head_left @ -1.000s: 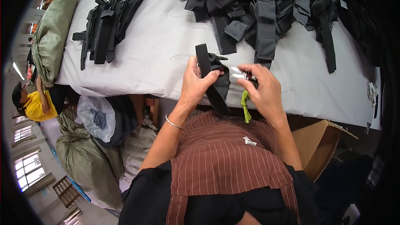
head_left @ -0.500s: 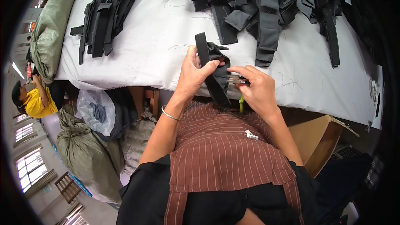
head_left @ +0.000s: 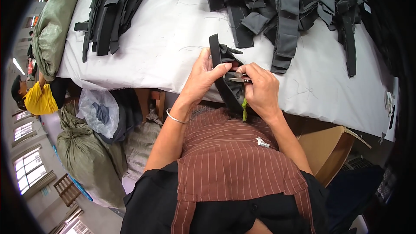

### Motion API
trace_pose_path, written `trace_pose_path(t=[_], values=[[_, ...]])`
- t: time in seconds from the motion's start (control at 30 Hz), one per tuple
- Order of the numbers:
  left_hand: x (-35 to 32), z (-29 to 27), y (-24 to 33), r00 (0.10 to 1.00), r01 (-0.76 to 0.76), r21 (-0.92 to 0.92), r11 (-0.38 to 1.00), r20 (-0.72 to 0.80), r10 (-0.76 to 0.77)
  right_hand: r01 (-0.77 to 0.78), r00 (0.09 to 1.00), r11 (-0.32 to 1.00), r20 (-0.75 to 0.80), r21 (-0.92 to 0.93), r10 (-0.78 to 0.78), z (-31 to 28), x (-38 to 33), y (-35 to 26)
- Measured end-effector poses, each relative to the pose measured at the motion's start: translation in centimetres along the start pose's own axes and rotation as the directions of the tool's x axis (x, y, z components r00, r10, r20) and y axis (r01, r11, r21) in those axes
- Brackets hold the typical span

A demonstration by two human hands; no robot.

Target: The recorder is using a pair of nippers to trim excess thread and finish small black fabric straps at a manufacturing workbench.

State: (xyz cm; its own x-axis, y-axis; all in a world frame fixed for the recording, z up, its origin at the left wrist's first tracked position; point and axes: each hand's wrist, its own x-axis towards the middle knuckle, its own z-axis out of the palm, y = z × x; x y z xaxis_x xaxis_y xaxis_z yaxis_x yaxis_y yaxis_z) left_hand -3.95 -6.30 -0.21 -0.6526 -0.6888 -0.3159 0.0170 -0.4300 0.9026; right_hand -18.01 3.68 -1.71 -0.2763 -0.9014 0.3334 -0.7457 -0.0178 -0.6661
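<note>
a: what are the hands doing?
b: the left hand [head_left: 203, 76] grips a black fabric piece [head_left: 223, 71] at the near edge of the white-covered table [head_left: 173, 47]. the right hand [head_left: 260, 89] pinches small metal snips [head_left: 237, 77] against that piece, and a green cord [head_left: 244, 109] hangs below it.
a: and around them?
b: a neat stack of black pieces [head_left: 110, 15] lies to the left, well apart. a jumbled heap of black pieces [head_left: 286, 8] covers the far right. a cardboard box [head_left: 329, 156] sits below the table edge, green sacks [head_left: 86, 156] to the left.
</note>
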Motion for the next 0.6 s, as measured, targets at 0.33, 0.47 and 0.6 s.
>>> trace_pose_path(t=[0.33,0.47,0.6], values=[[0.3,0.2,-0.4,0.998,-0.044,-0.045,0.998,0.044,0.046,-0.205,0.973,0.94,-0.043,0.272,0.225,-0.2,0.7,1.0],[0.2,0.0,-0.5,0.999,-0.031,-0.026,0.999,0.025,0.032,-0.358,0.933,0.889,0.068,0.287,0.353,-3.1,1.0,-0.3],[0.0,0.4,-0.2,1.0,-0.027,-0.011,1.0,0.012,0.027,-0.2,0.978,0.979,0.068,0.044,0.196,-4.9,-0.4,0.3]])
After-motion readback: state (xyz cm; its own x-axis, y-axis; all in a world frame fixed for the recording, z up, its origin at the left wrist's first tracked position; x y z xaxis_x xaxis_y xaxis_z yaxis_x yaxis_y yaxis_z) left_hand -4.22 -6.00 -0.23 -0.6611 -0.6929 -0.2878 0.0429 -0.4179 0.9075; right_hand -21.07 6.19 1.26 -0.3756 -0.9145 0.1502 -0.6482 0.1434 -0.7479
